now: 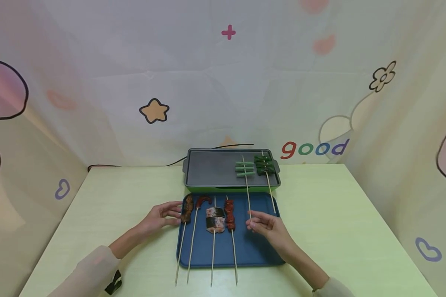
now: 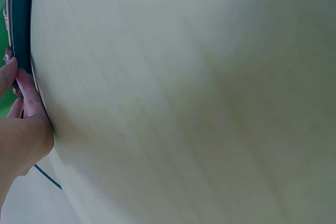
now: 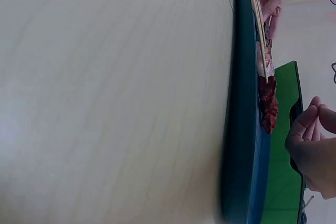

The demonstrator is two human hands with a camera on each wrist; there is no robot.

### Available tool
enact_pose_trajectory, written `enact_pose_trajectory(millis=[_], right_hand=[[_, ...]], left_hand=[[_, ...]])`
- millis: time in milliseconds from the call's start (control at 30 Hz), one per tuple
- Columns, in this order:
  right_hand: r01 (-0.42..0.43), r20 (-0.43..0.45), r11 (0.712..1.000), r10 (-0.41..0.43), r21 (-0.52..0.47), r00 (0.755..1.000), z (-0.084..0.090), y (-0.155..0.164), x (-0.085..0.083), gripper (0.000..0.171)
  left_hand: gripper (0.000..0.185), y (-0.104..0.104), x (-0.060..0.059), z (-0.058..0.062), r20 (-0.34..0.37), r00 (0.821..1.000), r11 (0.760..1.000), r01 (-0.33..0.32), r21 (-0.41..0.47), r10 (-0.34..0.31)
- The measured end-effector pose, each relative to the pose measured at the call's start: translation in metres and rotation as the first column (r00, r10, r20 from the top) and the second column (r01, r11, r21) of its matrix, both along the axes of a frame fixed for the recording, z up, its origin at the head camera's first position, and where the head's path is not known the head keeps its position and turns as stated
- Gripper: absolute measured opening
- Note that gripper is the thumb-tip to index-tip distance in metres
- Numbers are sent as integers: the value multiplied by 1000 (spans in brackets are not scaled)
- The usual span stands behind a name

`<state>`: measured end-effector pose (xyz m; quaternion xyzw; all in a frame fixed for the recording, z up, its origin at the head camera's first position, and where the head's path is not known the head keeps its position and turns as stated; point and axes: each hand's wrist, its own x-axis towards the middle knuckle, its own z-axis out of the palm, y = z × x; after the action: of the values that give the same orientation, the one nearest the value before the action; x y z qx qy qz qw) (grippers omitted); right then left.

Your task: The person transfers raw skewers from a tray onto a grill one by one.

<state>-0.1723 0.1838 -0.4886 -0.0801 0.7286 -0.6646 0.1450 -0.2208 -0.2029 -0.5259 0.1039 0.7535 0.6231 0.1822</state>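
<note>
Left hand point(image 1: 159, 218) resting at left rim of blue tray point(image 1: 256, 247), fingers loosely extended, touching rim, gripping nothing; right hand point(image 1: 266, 226) above tray's right half, fingertips loosely curled beside stick of light-green skewer point(image 1: 245, 168), actual contact not discernible; 4 skewers on tray, 2 green ones on grill plate point(image 1: 212, 168).

The worktop point(image 1: 338, 214) is pale yellow-green. A dark blue tray point(image 1: 258, 247) carries skewers: dark brown point(image 1: 187, 208), reddish-brown point(image 1: 202, 201), pink wrapped in a dark band point(image 1: 215, 219), deep red point(image 1: 229, 214). The grill point(image 1: 212, 169) is grey on a bright green base, with light green point(image 1: 244, 169) and dark green point(image 1: 264, 164) skewers. The backdrop point(image 1: 223, 82) is cream with an orange star, pink plus and multicoloured "good".
</note>
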Motion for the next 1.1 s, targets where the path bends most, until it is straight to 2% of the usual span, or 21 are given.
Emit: enact_pose_trajectory(millis=[433,700,1100], right_hand=[[75,44,997,-74,-11,996,3,1,-4,48],[72,57,997,-70,-39,996,4,2,-7,49],[127,113,990,-118,-67,986,3,-4,-8,47]], left_hand=[[62,3,-2,2,-16,1000,1000,3,-2,-3],[62,2,-2,1,-27,1000,1000,0,1,0],[62,1,0,0,-2,1000,1000,-18,-17,18]])
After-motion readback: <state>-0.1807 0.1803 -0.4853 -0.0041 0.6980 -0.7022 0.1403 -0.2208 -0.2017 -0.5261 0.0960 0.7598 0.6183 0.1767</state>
